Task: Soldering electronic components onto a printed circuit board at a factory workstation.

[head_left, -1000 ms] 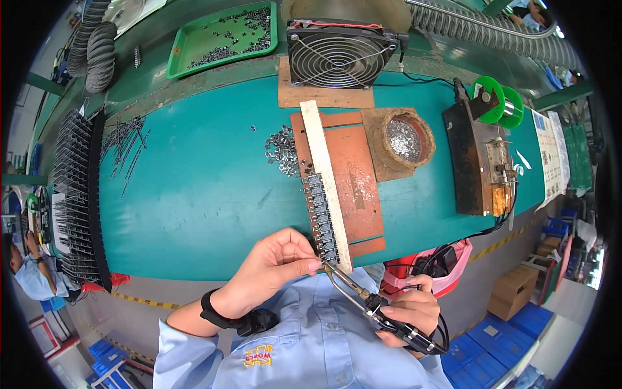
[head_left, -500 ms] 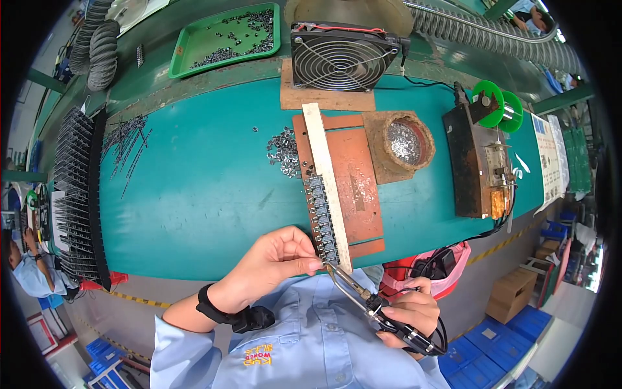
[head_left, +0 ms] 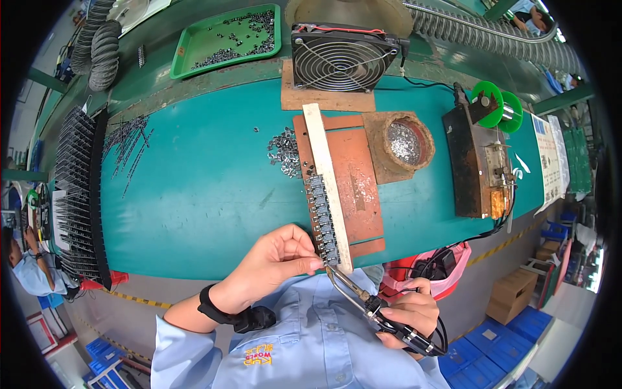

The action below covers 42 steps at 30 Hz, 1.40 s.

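Note:
My right hand grips a soldering iron with a thin guide tube along its shaft. The tip meets the near end of a row of small dark components. These lie along a pale straight bar on a reddish-brown board. At that same near end, my left hand is closed, thumb and index finger pinched beside the iron's tip. Whatever the pinch holds is too small to make out. A black band circles my left wrist. Small metal pieces are heaped left of the bar.
Behind the board stands a black fan. To its left is a green tray of small parts. A round pot and a dark box with a green solder spool sit to the right. Black strips line the left edge.
Very little differs. The soldering iron's tip has shifted slightly at the near end of the row, while both hands stay nearly in place.

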Motion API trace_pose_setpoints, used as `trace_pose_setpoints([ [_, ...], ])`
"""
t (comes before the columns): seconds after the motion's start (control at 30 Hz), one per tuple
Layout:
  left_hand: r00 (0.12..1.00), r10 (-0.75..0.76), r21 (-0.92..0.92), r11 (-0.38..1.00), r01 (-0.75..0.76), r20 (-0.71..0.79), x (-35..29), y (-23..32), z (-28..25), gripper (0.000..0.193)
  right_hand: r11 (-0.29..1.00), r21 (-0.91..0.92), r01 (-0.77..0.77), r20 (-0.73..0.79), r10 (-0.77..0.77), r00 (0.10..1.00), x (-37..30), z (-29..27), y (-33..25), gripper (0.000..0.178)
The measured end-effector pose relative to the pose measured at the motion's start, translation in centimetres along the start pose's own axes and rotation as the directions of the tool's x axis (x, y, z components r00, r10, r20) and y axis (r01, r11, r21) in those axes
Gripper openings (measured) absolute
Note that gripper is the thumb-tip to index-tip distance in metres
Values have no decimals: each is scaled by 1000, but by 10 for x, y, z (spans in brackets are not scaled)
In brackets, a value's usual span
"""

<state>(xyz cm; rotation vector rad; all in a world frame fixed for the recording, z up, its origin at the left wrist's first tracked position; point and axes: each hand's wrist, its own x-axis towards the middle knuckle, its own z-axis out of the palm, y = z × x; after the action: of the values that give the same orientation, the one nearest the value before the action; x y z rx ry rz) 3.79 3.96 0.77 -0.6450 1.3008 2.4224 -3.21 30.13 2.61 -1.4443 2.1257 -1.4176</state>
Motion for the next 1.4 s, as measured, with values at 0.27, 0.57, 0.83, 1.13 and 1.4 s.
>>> trace_pose_setpoints([
  [0.27, 1000, 7, 4, 1000, -7, 12, -2, -1, -2, 17, 999, -41, -3, -305, -10, 952, 4, -1, 19, 44],
  [0.57, 999, 34, 26, 999, -35, 22, -3, -5, -1, 17, 913, -208, -352, -494, 213, 843, 43, 9, 62, 50],
  [0.83, 999, 30, 26, 999, -30, 16, -4, -2, -1, 16, 938, 230, -259, -593, 346, 727, 61, 48, 45, 47],
  [1.13, 967, 252, 56, 967, -250, -33, -8, -17, 7, 17, 959, 163, -231, -488, 282, 826, 54, 51, 55, 45],
  [1.4, 847, 531, 469, 741, -481, 29, -10, -16, 19, 28, 971, 116, -207, -521, 237, 820, 53, 50, 52, 43],
])
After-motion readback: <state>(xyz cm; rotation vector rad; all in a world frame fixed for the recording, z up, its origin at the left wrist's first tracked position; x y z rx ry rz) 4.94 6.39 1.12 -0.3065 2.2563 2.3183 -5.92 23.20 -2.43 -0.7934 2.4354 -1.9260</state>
